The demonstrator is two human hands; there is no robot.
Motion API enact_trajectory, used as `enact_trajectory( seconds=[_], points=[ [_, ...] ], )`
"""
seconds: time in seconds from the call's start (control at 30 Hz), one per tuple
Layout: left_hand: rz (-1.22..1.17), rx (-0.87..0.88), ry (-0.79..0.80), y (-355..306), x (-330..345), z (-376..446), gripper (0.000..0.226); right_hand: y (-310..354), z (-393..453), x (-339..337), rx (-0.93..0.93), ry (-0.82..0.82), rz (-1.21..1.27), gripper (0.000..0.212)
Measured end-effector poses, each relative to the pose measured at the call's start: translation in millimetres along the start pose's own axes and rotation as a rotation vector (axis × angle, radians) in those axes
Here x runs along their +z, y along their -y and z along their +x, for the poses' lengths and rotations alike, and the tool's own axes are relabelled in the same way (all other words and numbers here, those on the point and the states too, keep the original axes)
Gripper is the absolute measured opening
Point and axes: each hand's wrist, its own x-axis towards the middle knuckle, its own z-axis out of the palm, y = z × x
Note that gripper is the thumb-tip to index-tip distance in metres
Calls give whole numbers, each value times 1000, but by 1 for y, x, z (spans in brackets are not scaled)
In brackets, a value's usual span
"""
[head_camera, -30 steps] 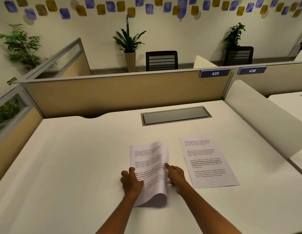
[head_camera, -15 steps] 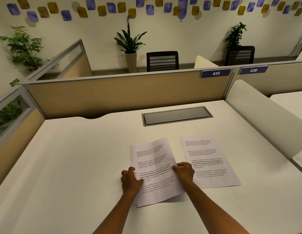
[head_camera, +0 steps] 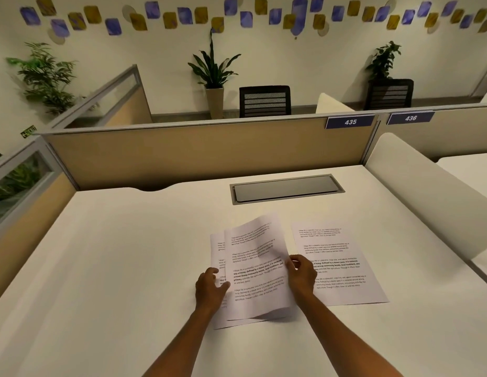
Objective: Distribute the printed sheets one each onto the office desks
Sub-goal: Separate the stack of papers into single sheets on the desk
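Note:
A small stack of printed sheets (head_camera: 220, 248) lies in the middle of the white desk (head_camera: 114, 254). My right hand (head_camera: 301, 273) pinches the right edge of the top sheet (head_camera: 257, 257), which is lifted and skewed clockwise off the stack. My left hand (head_camera: 209, 288) presses on the stack's left side, fingers spread on the paper. A single printed sheet (head_camera: 343, 257) lies flat to the right, partly under my right hand.
A grey cable-tray lid (head_camera: 286, 189) is set into the desk at the back. A tan partition (head_camera: 204, 151) with label 435 (head_camera: 349, 121) closes the far side. A white divider (head_camera: 427, 191) separates the neighbouring desk (head_camera: 471, 170) on the right. Chairs and potted plants stand beyond.
My right hand has taken the top sheet by its right edge and raised it, turning it off the stack. The left hand stays pressed on the lower sheets.

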Motion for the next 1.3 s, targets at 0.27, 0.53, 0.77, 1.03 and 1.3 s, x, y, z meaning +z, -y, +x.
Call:
enact_trajectory(
  seconds=[0.27, 0.53, 0.77, 1.03, 1.3],
  points=[
    [-375, -219, -71, -10, -9, 11, 22, 13, 1, 0, 13, 75, 154, 23],
    [-494, -233, -187, 3, -49, 18, 15, 30, -10, 33, 34, 185, 149, 27],
    [-476, -276, -330, 37, -100, 19, 7, 47, -34, 89, 51, 339, 109, 20],
    [-450, -307, -448, 78, -147, 19, 11, 57, -63, 139, 99, 431, 50, 28],
    [-403, -319, -458, 112, -176, 23, 17, 59, -88, 180, 100, 437, 5, 29]
  ],
)
